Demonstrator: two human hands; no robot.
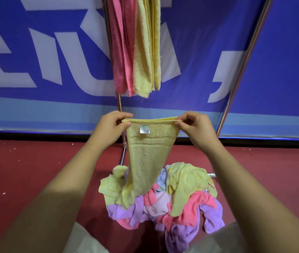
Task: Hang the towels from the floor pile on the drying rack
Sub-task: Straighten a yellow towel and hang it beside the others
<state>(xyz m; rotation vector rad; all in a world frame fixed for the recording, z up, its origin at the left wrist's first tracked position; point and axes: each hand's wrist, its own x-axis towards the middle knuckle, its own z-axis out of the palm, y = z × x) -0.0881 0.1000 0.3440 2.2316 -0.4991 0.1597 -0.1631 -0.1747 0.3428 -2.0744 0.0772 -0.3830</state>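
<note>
A yellow towel [147,157] hangs stretched between my hands, its white label facing me. My left hand [111,127] pinches its top left corner and my right hand [193,127] pinches its top right corner. The towel's lower end still touches the floor pile [165,199], a heap of yellow, pink, purple and white towels on the red floor. Above, pink towels [120,52] and yellow towels [148,52] hang side by side on the drying rack [243,61], whose top bar is out of view.
The rack's metal legs slant down at the left [119,103] and right, ending near the pile. A blue banner with white lettering [44,57] stands right behind the rack. Red floor [26,170] spreads on both sides of the pile.
</note>
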